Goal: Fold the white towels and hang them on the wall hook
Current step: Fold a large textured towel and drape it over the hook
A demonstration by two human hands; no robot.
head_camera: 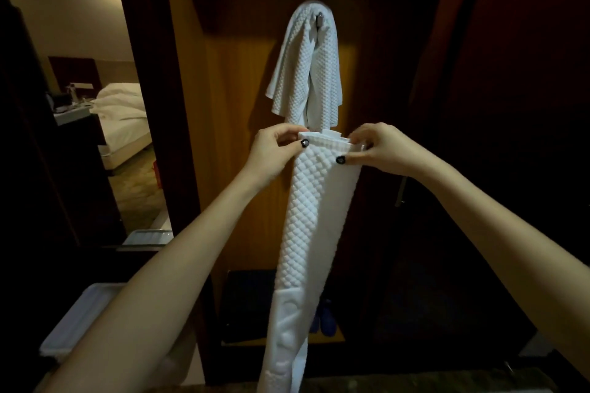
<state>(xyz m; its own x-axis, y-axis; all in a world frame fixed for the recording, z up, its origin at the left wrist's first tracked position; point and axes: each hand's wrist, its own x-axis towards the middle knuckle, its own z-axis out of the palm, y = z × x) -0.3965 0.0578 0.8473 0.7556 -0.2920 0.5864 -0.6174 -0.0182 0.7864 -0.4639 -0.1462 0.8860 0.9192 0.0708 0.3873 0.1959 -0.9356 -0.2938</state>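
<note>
Warm brown wood panelling (242,137) fills the middle of the view in a dim room, with darker wood on either side.

In front of it hangs a long white towel (314,217) with a quilted waffle texture, folded lengthwise into a narrow strip. It drops from the person's two hands, held at about mid-height, down past the bottom edge of the view. Its lower part has a smooth band with a raised pattern.

Above it, a second white waffle towel (306,73) is draped on the panelling. Its two loose ends hang down side by side and finish just above the top edge of the held towel.

To the left a bed (124,124) with white bedding shows, either through an opening or in a mirror.

At lower left a white ribbed tray (79,319) lies under the left forearm.

The left hand (274,150) pinches the held towel's top left corner between thumb and curled fingers. The right hand (383,150) pinches the top right corner the same way. Both thumbnails wear dark polish.

Blue slippers (325,319) sit low on the floor behind the held towel.

A small metal wall hook (319,18) peeks out at the top of the draped towel.
</note>
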